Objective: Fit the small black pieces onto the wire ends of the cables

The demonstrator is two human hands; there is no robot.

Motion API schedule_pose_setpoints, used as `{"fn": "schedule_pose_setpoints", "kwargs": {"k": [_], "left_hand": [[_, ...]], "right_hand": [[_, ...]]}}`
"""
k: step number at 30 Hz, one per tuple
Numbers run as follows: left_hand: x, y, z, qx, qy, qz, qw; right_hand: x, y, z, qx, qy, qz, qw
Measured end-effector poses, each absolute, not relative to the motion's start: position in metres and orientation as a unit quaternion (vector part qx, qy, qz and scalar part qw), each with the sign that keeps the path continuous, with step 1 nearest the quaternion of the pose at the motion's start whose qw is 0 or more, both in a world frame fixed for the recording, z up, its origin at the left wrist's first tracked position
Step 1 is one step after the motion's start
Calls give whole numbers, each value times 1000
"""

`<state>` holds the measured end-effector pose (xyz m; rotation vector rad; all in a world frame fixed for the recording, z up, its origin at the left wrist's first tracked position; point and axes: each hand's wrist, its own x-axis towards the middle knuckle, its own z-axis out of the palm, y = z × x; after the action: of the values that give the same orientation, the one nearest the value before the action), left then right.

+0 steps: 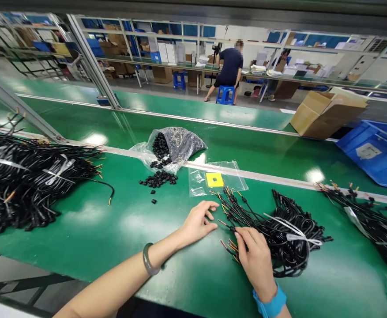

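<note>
My right hand (254,256), with a blue band at the wrist, pinches one black cable (232,228) near its stripped end, where a small black fitting sits. That cable belongs to a bundle of black cables (289,238) tied with a white strip. Just left of the cable end, my left hand (200,221) is held with fingers curved and apart, nothing between them. Orange, red and yellow wire tips stick out around both hands. Beyond them lies a clear plastic bag (198,185) with a yellow label (214,179). Loose small black fittings (160,179) are heaped on the green table.
An open clear bag (183,143) spills more black fittings. A large cable pile (21,176) covers the left; another bundle (372,225) lies right. A blue bin (375,150) and a cardboard box (325,112) stand behind. A metal post (94,62) rises at left; a seated person (229,66) is far off.
</note>
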<state>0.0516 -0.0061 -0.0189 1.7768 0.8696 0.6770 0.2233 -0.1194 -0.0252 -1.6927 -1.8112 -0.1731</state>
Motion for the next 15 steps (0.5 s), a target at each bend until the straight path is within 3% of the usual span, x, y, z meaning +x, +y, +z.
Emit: {"fn": "schedule_pose_setpoints", "kwargs": {"k": [5,8,11,15], "left_hand": [[10,20,-8,810,403,194,380],[-14,42,-3,836,465,173,232],[-31,68,-1,833,529,142,80],[-41,93,-3,827,553,102,7]], "right_hand": [[230,-120,-23,-678,-668,-197,236],[234,-116,-27,-703,-634,-230,226],[234,-114,-28,-717,-625,-187,247],[236,-120,-22,-707,-632,-52,315]]}}
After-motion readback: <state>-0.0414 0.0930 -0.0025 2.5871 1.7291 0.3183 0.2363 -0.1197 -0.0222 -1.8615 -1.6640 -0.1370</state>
